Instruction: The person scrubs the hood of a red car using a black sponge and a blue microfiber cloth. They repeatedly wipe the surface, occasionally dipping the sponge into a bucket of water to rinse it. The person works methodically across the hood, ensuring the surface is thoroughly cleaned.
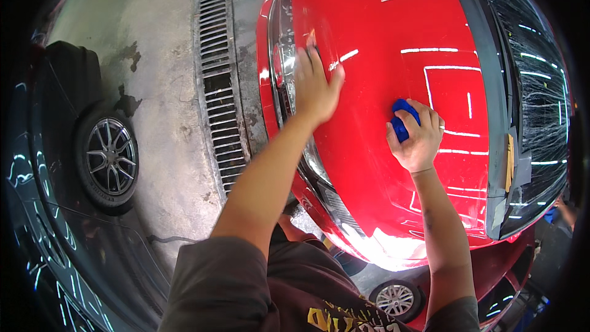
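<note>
A glossy red car hood [369, 172] stretches out below both my arms, with bright ceiling lights mirrored in it. My left hand [316, 89] is at the hood's left part, near the front edge of the car; its fingers are stretched out and slightly blurred, and nothing shows in it. Whether that palm presses on the paint I cannot tell. Farther right, my right hand [420, 138] grips a small rounded blue applicator pad [401, 124] against the hood. The fingers hide part of the pad.
Grey masking tape [495, 110] runs along the hood's rear edge, below a streaked windshield [541, 98]. A slotted drain grate [216, 86] crosses the concrete floor [163, 80] to the left. A dark car [67, 166] stands at far left; another wheel [395, 300] shows at the bottom.
</note>
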Motion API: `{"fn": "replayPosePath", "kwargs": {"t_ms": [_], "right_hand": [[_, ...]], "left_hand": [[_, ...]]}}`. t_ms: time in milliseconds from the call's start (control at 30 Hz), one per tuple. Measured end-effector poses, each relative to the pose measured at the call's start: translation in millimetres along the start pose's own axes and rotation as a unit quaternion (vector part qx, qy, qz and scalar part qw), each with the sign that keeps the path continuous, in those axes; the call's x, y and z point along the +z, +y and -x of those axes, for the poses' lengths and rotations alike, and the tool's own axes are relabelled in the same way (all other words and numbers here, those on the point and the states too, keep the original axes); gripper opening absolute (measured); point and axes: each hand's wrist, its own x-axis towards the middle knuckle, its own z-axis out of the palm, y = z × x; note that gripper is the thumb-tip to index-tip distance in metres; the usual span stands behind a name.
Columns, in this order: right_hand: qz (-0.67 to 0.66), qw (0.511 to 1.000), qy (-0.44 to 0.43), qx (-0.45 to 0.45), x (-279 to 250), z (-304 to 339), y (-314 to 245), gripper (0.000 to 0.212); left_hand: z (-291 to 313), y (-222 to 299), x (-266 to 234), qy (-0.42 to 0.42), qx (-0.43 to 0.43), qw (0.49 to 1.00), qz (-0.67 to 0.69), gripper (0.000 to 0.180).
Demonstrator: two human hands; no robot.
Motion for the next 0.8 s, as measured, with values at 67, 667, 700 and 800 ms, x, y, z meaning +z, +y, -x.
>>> {"fn": "replayPosePath", "kwargs": {"t_ms": [67, 667, 700, 800], "right_hand": [[0.002, 1.000, 0.001, 0.002, -3.2, 2.2, 2.8, 0.031], [-0.001, 0.999, -0.025, 0.036, -17.1, 11.1, 3.8, 0.032], [-0.003, 0.999, -0.031, 0.038, -18.7, 10.1, 5.3, 0.033], [-0.009, 0.999, -0.030, 0.036, -18.7, 8.6, 5.2, 0.034]], "left_hand": [[93.0, 24.2, 18.1, 0.008, 0.021, 0.998, -0.051, 0.100], [197.7, 79.0, 33.5, -0.015, 0.084, 0.991, -0.100, 0.103], [241.6, 77.4, 39.6, -0.050, 0.087, 0.991, -0.092, 0.106], [269.0, 67.1, 38.5, -0.106, 0.078, 0.986, -0.100, 0.109]]}}
